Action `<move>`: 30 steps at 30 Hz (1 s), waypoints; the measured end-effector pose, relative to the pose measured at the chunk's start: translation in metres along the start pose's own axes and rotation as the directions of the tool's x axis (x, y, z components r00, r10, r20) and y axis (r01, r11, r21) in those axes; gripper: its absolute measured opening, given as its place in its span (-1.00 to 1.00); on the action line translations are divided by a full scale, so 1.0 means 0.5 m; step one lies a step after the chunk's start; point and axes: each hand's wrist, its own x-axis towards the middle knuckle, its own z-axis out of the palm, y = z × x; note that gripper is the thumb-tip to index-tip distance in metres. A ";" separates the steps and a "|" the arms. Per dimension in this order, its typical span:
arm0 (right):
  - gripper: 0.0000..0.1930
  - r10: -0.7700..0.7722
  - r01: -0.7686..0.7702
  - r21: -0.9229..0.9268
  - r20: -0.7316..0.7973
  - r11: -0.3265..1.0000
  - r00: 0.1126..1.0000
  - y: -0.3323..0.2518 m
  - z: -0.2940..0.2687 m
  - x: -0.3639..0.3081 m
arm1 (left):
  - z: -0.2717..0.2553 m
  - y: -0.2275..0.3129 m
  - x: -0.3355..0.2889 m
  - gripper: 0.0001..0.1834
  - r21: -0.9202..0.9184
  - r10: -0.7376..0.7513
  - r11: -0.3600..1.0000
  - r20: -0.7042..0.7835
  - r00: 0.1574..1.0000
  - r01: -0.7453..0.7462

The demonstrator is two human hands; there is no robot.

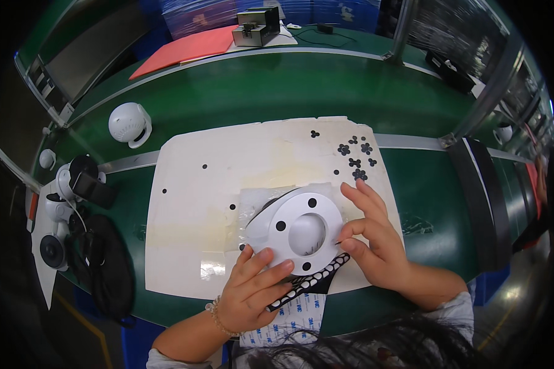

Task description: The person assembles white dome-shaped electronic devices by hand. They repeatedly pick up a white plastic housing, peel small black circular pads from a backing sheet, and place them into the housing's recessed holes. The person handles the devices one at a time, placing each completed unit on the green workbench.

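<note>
A white plastic part with a round ring face [261, 237] lies on a bubble-wrap pad [247, 203]; several black round pads are stuck on the ring. My left hand [252, 292] grips the ring's lower left edge, fingers over the rim. At the right edge my right hand [375, 246] pinches a small black pad [338, 243] between thumb and index finger, its other fingers raised. Beneath the ring and my left hand lie a black strip with rows of round holes [314, 281] and a printed white-and-blue backing sheet [292, 320].
Loose black pads [360, 175] cluster at the far right of the white board [191, 246]. White camera-like units [127, 123] and a black cable [92, 246] lie left. A long black case [481, 203] stands right. Metal rails cross the green bench [277, 92]; red foam [188, 49] lies behind.
</note>
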 end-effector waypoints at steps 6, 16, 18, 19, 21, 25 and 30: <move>-0.92 0.031 -0.031 0.015 0.052 0.999 0.998 0.001 0.001 0.000 | 0.001 0.001 -0.001 -0.76 -0.011 -0.015 1.000 -0.005 1.000 0.015; -0.77 -0.271 0.242 -0.344 -0.038 0.907 0.962 0.024 -0.007 -0.015 | 0.005 0.005 -0.004 -0.77 0.009 -0.023 1.000 -0.029 0.999 0.023; -0.74 -0.143 0.130 -0.137 -0.097 0.982 0.985 0.026 -0.005 -0.014 | 0.004 0.005 -0.004 -0.77 0.001 -0.026 1.000 -0.022 0.999 0.026; -0.74 0.016 -0.002 0.108 -0.124 0.994 0.992 0.026 0.004 -0.012 | 0.004 0.005 -0.005 -0.77 -0.003 -0.027 1.000 -0.019 0.999 0.027; -0.75 0.310 -0.289 0.514 0.048 0.807 0.950 0.026 0.013 -0.005 | 0.007 0.001 -0.007 -0.76 -0.014 -0.019 1.000 -0.030 0.999 0.019; -0.78 0.484 -0.525 0.693 0.282 0.494 0.828 0.032 0.010 0.031 | -0.004 0.003 -0.010 -0.76 -0.024 -0.042 0.999 0.042 0.998 0.043; -0.75 0.529 -0.325 0.823 0.035 0.466 0.848 0.116 -0.071 0.138 | -0.014 -0.024 0.007 -0.77 -0.244 -0.112 0.965 -0.035 0.993 0.100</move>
